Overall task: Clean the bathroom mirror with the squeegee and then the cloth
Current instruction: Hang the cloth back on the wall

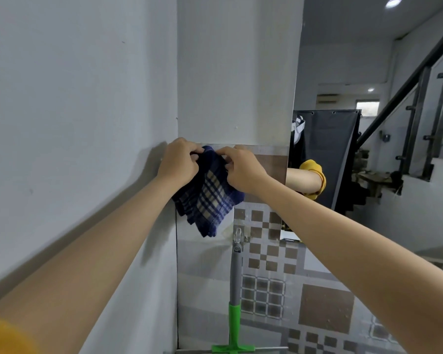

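A blue and beige checked cloth hangs in folds against the tiled wall, at the wall's corner. My left hand grips its upper left part, and my right hand pinches its upper right part, fingers curled into the fabric. Below the cloth, the squeegee hangs from a clear wall hook; it has a grey handle and a green lower part with a green crossbar. The mirror fills the right side and reflects my arm with a yellow sleeve.
A plain grey wall runs along the left. Patterned brown and white tiles cover the wall beneath the cloth. The mirror reflects a stair railing, a dark curtain and ceiling lights.
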Tool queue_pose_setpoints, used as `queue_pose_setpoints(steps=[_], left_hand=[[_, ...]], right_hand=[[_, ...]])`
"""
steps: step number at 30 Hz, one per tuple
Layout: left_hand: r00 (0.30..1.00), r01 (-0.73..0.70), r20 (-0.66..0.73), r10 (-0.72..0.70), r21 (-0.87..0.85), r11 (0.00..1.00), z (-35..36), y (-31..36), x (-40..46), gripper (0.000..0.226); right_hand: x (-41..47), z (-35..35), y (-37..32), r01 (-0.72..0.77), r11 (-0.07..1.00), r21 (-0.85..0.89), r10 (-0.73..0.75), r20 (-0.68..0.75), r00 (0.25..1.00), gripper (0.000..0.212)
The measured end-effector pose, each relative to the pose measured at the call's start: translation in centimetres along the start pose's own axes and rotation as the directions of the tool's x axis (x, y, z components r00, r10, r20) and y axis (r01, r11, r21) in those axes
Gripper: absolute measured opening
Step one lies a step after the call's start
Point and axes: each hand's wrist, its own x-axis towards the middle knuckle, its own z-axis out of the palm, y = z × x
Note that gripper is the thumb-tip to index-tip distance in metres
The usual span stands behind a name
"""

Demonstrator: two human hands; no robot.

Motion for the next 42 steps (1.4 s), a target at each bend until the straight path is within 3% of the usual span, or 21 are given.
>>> queue_pose_setpoints(steps=[4,7,11,14,17,23,33,38,42], left_hand=[[0.997,-0.003,0.08,0.0,0.039,0.999,-0.5,0.0,-0.4,0.033],[0.985,0.022,0.17,-0.022,0.006,1.0,-0.8,0.2,-0.7,0.043],[0.989,0.047,0.14,-0.041,-0.042,0.998,-1.0,0.4,-0.7,0.044],[0.996,-0.026,0.086,0.021,0.056,0.998,-1.4,0.0,0.0,0.048],[0.996,-0.086,0.034,0.082,0.151,0.985,-2.4,0.1,1.2,0.051],[0.995,-0.074,0.081,0.058,0.214,0.974,-1.2,-0.2,0.8,0.053],[1.0,0.007,0.02,-0.007,-0.01,1.0,-0.8,-1.3,-1.5,0.04],[1.0,0.003,0.021,0.0,-0.163,0.987,-1.8,1.2,-2.8,0.035],[0.995,0.094,0.064,-0.078,-0.29,0.952,-2.4,3.1,-3.6,0.035]], right_hand=[[-0.1,0.1,-0.8,-0.087,0.993,0.078,0.084,0.049,0.995,0.041],[-0.3,0.1,-1.4,-0.135,0.962,0.239,0.134,0.023,0.991,0.03],[-0.4,0.3,-1.7,-0.171,0.922,0.347,0.2,-0.047,0.979,0.024],[0.0,-0.1,-1.3,-0.079,0.955,0.286,0.129,-0.161,0.978,0.027],[0.9,-0.8,-0.9,0.043,0.994,0.103,-0.017,-0.247,0.969,0.034],[1.7,-0.2,-0.6,0.042,0.999,0.008,-0.04,-0.153,0.987,0.032],[-0.8,1.1,0.0,-0.065,0.95,0.304,0.126,-0.182,0.975,0.035],[-2.1,0.4,-0.9,-0.097,0.935,0.342,0.168,-0.184,0.968,0.034],[-3.4,-0.8,-1.9,-0.116,0.922,0.369,0.192,-0.176,0.966,0.037]])
